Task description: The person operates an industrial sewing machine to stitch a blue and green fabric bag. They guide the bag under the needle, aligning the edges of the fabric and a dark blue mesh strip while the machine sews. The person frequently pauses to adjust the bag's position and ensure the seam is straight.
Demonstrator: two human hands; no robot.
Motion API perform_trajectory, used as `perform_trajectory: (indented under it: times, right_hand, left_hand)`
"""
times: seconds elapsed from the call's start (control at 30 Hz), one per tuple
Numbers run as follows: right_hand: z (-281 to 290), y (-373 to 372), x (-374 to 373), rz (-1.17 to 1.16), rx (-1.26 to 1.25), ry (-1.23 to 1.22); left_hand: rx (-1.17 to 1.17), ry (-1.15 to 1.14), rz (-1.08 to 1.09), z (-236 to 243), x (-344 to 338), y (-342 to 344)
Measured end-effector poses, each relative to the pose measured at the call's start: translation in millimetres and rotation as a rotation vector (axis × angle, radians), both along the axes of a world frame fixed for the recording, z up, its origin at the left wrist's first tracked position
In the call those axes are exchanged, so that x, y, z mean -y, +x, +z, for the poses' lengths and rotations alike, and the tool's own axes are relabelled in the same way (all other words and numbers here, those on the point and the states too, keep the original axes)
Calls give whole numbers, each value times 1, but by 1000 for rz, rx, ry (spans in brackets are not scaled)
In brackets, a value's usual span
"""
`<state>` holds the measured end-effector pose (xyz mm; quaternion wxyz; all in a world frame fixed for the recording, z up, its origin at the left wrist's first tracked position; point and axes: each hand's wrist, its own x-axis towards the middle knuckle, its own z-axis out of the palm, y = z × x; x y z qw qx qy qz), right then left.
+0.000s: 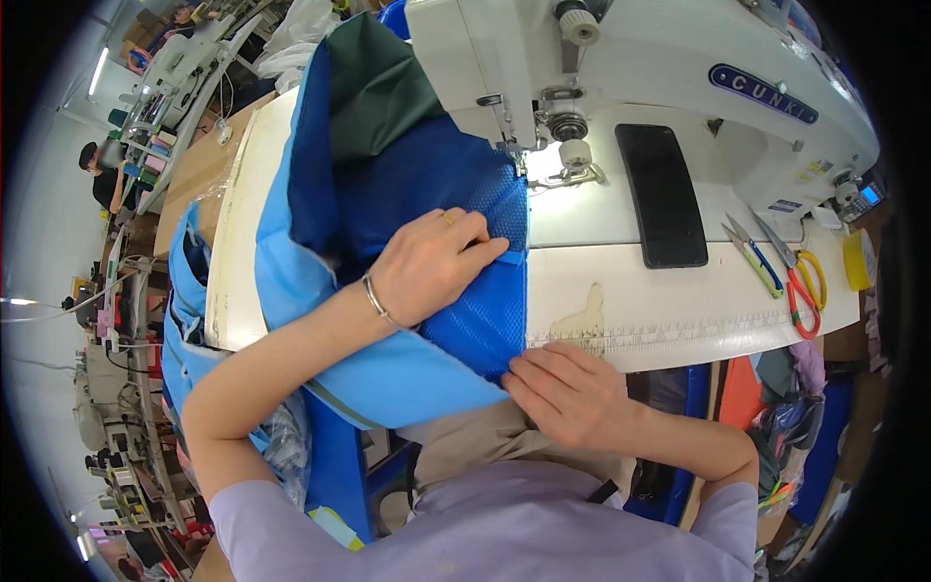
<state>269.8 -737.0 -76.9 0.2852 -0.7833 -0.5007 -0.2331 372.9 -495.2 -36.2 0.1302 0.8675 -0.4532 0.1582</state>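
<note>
A blue mesh fabric piece point(398, 199) lies under the sewing machine's needle and presser foot point(522, 165), its right edge running straight toward me. It joins light blue fabric point(291, 281) on the left and a dark green panel point(376, 87) at the back. My left hand point(432, 267) rests on the mesh with its fingers curled, thumb and fingertips gripping a small raised fold. Nearer to me, my right hand point(572, 396) pinches the mesh's front corner at the table edge. What lies under my left palm is hidden.
The white sewing machine point(659, 53) spans the back right. On the table point(630, 335) to the right lie a black phone point(661, 194), green-handled thread snips point(761, 267), red-and-yellow-handled scissors point(801, 291) and a yellow tape roll point(858, 260). A printed ruler runs along the front edge.
</note>
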Motion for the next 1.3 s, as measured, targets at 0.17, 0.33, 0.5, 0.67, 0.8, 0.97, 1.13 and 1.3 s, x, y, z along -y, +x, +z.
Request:
perform_trajectory:
  times: [0.17, 0.33, 0.5, 0.67, 0.8, 0.97, 1.13, 1.3]
  right_hand:
    - [-2, -2, 2, 1, -9, -24]
    - [-1, 4, 5, 28, -5, -35]
    - [0, 10, 12, 62, -37, -9]
    - [11, 21, 16, 125, -35, -83]
    - [12, 30, 20, 158, -54, -99]
    - [18, 49, 17, 191, -44, -131]
    - [22, 72, 15, 222, 3, -176]
    - [16, 88, 7, 223, 52, -164]
  left_hand:
    - [22, -66, 47, -4, 4, -10]
    - [-26, -119, 76, -4, 7, -14]
    - [-47, -144, 93, -9, 11, -16]
    - [-40, -144, 100, -9, 13, -15]
    - [-40, -174, 83, -13, 16, -8]
    - [-23, -173, 72, -13, 14, 9]
    - [3, -142, 45, -17, 12, 33]
    - [60, -132, 39, -14, 14, 50]
